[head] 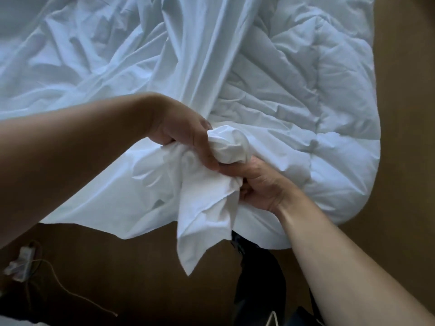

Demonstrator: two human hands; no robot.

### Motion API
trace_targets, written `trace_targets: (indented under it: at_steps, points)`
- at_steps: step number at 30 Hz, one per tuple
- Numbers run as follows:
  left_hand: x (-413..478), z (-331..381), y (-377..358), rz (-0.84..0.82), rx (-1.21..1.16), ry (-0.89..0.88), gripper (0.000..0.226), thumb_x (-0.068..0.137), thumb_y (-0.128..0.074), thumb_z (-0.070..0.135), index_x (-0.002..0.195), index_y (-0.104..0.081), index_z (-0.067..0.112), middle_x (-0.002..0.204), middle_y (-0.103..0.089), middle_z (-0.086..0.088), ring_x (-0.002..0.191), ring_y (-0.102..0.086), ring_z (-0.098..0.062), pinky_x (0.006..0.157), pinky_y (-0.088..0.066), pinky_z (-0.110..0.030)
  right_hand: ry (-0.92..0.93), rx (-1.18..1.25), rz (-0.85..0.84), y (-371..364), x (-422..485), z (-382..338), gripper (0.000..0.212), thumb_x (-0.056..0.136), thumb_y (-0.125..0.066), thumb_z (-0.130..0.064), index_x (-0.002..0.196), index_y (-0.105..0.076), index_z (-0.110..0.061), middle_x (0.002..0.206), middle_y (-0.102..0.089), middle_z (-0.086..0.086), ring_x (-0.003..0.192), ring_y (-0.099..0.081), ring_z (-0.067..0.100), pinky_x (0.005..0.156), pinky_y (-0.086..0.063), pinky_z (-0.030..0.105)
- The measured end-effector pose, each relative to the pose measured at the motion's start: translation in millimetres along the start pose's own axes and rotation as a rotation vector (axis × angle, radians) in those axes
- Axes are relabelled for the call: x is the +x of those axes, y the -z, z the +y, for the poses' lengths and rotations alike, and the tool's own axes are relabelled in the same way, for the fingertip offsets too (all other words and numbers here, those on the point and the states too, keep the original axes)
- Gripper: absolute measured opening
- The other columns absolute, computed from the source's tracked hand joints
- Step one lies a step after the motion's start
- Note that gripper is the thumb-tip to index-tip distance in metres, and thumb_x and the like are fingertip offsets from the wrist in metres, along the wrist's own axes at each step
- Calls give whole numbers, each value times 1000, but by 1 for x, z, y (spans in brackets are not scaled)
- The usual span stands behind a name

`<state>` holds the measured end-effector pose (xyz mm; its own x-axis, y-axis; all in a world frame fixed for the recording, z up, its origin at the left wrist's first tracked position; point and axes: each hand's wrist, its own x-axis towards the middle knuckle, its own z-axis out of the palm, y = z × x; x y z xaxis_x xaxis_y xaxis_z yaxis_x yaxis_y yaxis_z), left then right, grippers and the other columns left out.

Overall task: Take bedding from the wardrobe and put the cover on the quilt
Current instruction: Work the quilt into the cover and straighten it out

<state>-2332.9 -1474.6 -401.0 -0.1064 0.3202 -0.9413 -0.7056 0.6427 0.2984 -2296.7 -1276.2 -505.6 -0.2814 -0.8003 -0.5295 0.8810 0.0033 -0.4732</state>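
At the near centre of the view, the left hand's thumb (206,147) and curled fingers clamp a bunched corner (229,147) of white fabric, which bulges out of the grip to the right as a rounded knob. Just below it, the right hand's fingers (246,191) curl inward around the same bundle from the near right side, with the thumb laid along the underside of the knob and meeting the left thumb tip. The left hand (183,135) and the right hand (261,182) are both closed tightly on the fabric. Whether the knob contains quilt filling as well as cover cloth cannot be told. A loose flap (202,234) of thin cloth hangs from between the two hands down to a point. The left forearm enters from the left edge, the right forearm from the near right corner. The cover (94,67) spreads from the grip to the far left, thin and heavily creased. The quilt (334,95) lies to its right, thick and puffy, with a rounded near right edge; a band of cover cloth overlaps its left part. Both rest on a brown surface (404,114). At the near left, a blurred white object (21,262) and a thin cord (63,288) lie on that surface. Dark fabric (256,290) shows below the hands.
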Motion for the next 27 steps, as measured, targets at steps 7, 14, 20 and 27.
trace_targets:
  at_steps: [7, 14, 20, 27]
  points:
    - [-2, 0, 1, -60, -376, -88, 26, 81, -59, 8, 98, -78, 0, 104, -74, -21, 88, -72, -29, 83, -59, -39, 38, 1, -47, 4, -4, -5, 57, 68, -87, -54, 102, -64, -16, 59, -47, -5, 42, -35, 6, 38, -28, 20]
    - [17, 0, -1, 380, -64, -201, 22, 78, -81, 5, 99, -76, 2, 101, -76, -20, 88, -75, -32, 78, -62, -46, -42, -144, -81, 8, -5, -13, 42, 76, -78, -1, 114, -61, -4, 76, -60, 11, 59, -59, 21, 48, -49, 26]
    - [5, -8, 7, -164, 7, -97, 36, 72, -75, -3, 106, -75, 7, 110, -74, -21, 97, -74, -34, 74, -61, -39, 37, 101, 78, 14, 2, 3, 15, 67, -72, -9, 73, -62, -19, 52, -40, -6, 38, -31, 4, 30, -25, 16]
    - [10, -16, 1, -269, -321, -287, 40, 75, -68, -7, 114, -70, 1, 108, -72, -22, 97, -72, -36, 80, -59, -44, -21, 126, 243, 14, 12, 1, 12, 68, -57, -11, 75, -52, -20, 59, -29, 1, 54, -13, 16, 52, -9, 36]
